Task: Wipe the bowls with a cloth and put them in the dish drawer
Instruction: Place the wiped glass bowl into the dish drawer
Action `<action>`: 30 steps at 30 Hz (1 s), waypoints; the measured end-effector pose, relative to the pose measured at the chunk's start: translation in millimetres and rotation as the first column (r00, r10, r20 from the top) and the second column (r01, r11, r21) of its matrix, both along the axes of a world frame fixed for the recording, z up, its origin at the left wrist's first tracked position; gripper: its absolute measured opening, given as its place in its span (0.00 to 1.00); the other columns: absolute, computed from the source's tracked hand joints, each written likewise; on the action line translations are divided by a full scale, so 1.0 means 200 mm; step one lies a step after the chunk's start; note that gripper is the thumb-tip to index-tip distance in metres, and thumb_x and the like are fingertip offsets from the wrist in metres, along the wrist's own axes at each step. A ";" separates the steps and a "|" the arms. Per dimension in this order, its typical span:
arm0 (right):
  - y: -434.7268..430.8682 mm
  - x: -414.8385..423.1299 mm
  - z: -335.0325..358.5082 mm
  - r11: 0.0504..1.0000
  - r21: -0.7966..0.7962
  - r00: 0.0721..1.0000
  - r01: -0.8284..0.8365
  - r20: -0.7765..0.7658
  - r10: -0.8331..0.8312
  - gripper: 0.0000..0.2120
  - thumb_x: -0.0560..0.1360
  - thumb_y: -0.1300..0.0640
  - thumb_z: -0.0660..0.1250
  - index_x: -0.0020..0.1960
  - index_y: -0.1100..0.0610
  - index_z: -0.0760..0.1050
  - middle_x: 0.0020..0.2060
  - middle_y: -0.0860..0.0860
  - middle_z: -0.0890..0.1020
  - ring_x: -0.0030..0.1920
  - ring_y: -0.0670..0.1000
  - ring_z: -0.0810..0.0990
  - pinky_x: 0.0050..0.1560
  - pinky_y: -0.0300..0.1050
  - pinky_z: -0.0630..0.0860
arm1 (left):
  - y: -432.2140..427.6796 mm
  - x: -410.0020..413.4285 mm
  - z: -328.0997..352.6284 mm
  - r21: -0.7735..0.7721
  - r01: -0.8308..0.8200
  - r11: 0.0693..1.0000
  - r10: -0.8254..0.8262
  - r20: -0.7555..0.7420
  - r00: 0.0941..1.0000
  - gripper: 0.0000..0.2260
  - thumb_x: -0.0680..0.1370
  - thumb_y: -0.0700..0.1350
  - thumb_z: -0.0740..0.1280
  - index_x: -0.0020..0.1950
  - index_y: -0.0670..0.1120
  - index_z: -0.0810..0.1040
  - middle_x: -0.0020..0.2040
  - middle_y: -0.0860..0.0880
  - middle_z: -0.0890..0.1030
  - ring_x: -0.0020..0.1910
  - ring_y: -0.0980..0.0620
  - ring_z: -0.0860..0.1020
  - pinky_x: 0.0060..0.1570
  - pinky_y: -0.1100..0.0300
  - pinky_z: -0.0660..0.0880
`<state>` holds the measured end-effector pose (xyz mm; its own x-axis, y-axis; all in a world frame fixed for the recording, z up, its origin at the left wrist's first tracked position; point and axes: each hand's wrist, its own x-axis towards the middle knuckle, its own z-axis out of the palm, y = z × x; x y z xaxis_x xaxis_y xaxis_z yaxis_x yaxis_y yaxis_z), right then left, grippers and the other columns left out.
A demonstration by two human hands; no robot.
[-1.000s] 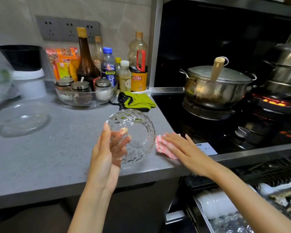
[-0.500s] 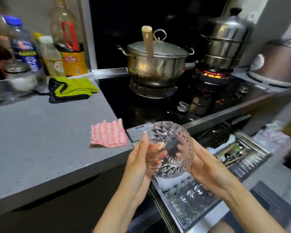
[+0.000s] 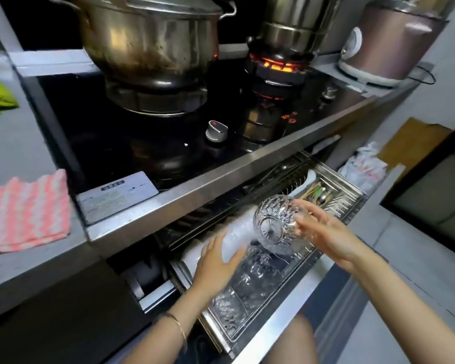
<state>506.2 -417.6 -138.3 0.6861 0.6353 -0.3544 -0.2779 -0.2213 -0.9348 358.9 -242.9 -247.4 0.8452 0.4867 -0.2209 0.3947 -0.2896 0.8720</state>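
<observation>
One glass bowl [image 3: 273, 222] now hangs tilted over the open dish drawer [image 3: 268, 334] — only the right hand [image 3: 323, 232] grips it, fingers curled round its rim, where both held it before. The left hand [image 3: 218, 261] rests straight-fingered on stacked white bowls [image 3: 237, 229]; the cloth [image 3: 26, 211] lies aside — wiping looks done.

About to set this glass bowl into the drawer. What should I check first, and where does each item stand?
1. Right hand grips glass bowl: ok.
2. Dish drawer open: ok.
3. Bowl above the drawer's glassware row: ok.
4. Free slot in that row: cannot tell, the glass blurs together.
5. Left hand out of the path: looks ok, resting flat on the white bowls.
6. Bowl wiped dry: cannot tell.
</observation>
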 end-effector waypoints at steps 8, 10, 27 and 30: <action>0.04 0.40 -0.37 0.945 -0.326 0.999 0.002 -0.046 -0.018 0.30 0.70 0.58 0.73 0.70 0.55 0.69 0.41 0.57 0.80 0.36 0.49 0.72 0.41 0.40 0.74 | -0.01 0.04 -0.42 0.448 0.233 0.863 -0.099 -0.301 0.948 0.44 0.68 0.77 0.42 0.77 0.55 0.36 0.75 0.54 0.31 0.73 0.54 0.29 0.71 0.43 0.30; 0.07 0.46 -0.44 0.923 -0.384 0.996 -0.031 -0.094 -0.006 0.26 0.74 0.64 0.68 0.71 0.57 0.68 0.48 0.61 0.82 0.36 0.48 0.72 0.38 0.38 0.74 | -0.01 0.03 -0.47 0.511 0.204 0.835 -0.061 -0.283 0.957 0.43 0.69 0.77 0.39 0.77 0.55 0.36 0.75 0.54 0.31 0.73 0.55 0.29 0.70 0.43 0.28; 0.30 0.42 -0.70 0.633 -0.642 0.901 -0.433 -0.285 0.326 0.17 0.78 0.65 0.63 0.66 0.65 0.69 0.39 0.54 0.78 0.31 0.46 0.76 0.28 0.37 0.74 | -0.03 0.05 -0.50 0.582 0.198 0.789 -0.014 -0.306 0.952 0.42 0.69 0.73 0.30 0.78 0.53 0.41 0.77 0.54 0.36 0.74 0.55 0.29 0.71 0.41 0.30; 0.31 0.40 -0.72 0.628 -0.643 0.897 -0.439 -0.273 0.347 0.17 0.78 0.66 0.64 0.66 0.67 0.68 0.40 0.55 0.78 0.34 0.48 0.77 0.32 0.36 0.77 | -0.03 0.05 -0.50 0.580 0.203 0.789 -0.013 -0.314 0.949 0.41 0.70 0.73 0.31 0.78 0.53 0.41 0.78 0.54 0.37 0.74 0.54 0.29 0.71 0.41 0.30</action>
<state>586.8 -356.6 -282.2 0.3551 0.3903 -0.8495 -0.1042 -0.8865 -0.4508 368.6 -248.8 -347.8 0.8480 0.5085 -0.1493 0.5253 -0.7693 0.3636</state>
